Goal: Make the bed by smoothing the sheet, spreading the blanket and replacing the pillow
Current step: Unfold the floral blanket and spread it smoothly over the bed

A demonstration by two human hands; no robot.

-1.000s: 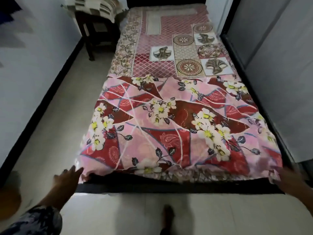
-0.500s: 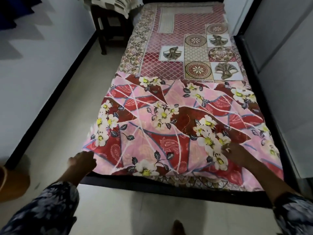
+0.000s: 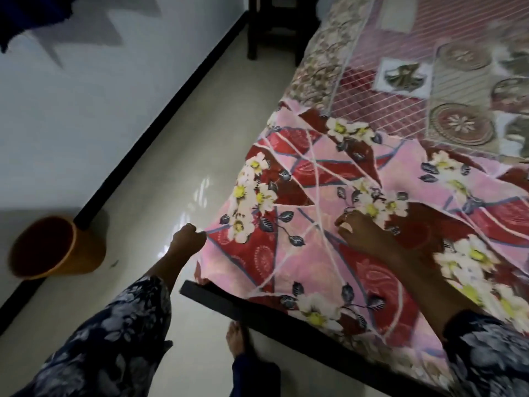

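Two hands: both of yours are on the floral blanket (image 3: 329,233), well apart from each other.
Left hand (image 3: 187,239): your fingers are curled into a fist that pinches the blanket's left edge near the near-left corner, just as it gripped that edge half a second ago.
Right hand (image 3: 369,233): it rests palm down on the blanket with fingers spread, holding nothing; since the earlier frame it has slid left across the fabric towards the left hand.
Blanket: it covers the near half of the bed, its far edge lying over the patterned bedsheet (image 3: 400,90).
Bed frame (image 3: 257,313): the dark near rail shows just below the blanket's hem.
View: your head has swung left and closer, so the bed's right side is now cut off.
Floor: an orange bucket (image 3: 57,247) stands near the left wall; your bare foot (image 3: 236,336) is beside the rail.
Far left: dark table legs (image 3: 253,27) stand by the bed.
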